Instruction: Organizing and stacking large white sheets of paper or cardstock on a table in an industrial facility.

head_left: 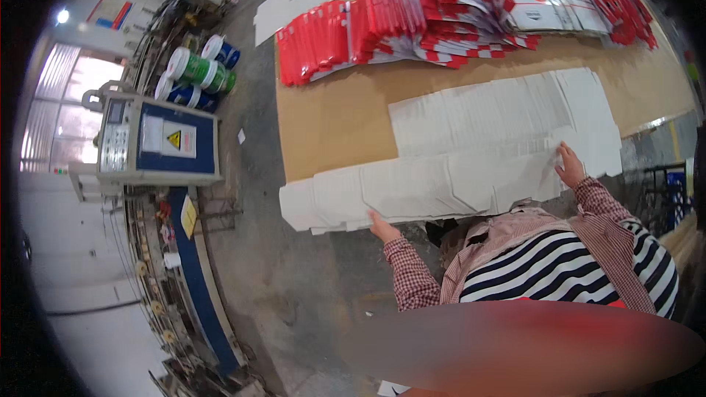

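Observation:
A fanned row of flat white card blanks (419, 187) lies along the near edge of the table, overlapping one another. My left hand (382, 228) is at the near edge of this row, left of its middle, closed on the edge with its fingers partly hidden. At the row's right end is my right hand (570, 167), fingers apart, its fingertips touching the white card. Just beyond lies a second fanned row of white blanks (478, 114), its right end reaching past my right hand.
Red-and-white folded card pieces (390, 15) are heaped along the table's far side. Brown cardboard (334, 129) covers the tabletop. Left across the floor stand a blue-and-grey machine (165, 136), a blue conveyor belt (198, 279) and several buckets (195, 70).

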The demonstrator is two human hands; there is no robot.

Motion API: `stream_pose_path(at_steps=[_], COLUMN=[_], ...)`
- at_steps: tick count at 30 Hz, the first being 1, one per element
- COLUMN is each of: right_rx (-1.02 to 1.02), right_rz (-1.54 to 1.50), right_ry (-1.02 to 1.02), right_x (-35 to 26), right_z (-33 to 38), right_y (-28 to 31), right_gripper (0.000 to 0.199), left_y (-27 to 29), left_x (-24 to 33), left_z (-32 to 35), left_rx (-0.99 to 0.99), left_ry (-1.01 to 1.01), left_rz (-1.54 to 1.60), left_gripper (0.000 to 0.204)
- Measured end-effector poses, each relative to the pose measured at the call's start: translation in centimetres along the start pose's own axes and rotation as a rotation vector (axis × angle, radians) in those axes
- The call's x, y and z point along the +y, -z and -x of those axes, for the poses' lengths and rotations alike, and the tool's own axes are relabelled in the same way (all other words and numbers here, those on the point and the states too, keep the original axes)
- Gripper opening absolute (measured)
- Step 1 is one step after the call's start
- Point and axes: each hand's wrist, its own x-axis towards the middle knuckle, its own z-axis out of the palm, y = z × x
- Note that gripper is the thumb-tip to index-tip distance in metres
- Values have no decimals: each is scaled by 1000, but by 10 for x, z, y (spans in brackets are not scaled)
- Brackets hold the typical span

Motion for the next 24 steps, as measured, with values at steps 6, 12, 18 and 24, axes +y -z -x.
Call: stream_pose_path(at_steps=[6,12,18,24], right_rx=[109,-5,-99,-246], right_rz=[-58,-79,-394,-361], right_ry=[67,-34,302,828], right_x=[55,32,-163,-356], right_z=[-15,-71,-135,-153], right_y=[-16,-6,-32,-76], right_gripper=[51,42,39,37], left_y=[-13,-15,2,-7], left_x=[4,-1,4,-15], left_z=[-6,-11,-14,-3], left_rx=[-164,-134,-398,-238], left_ry=[159,281,554,491], left_rz=[248,413,280,156], left_gripper=[42,58,61,59])
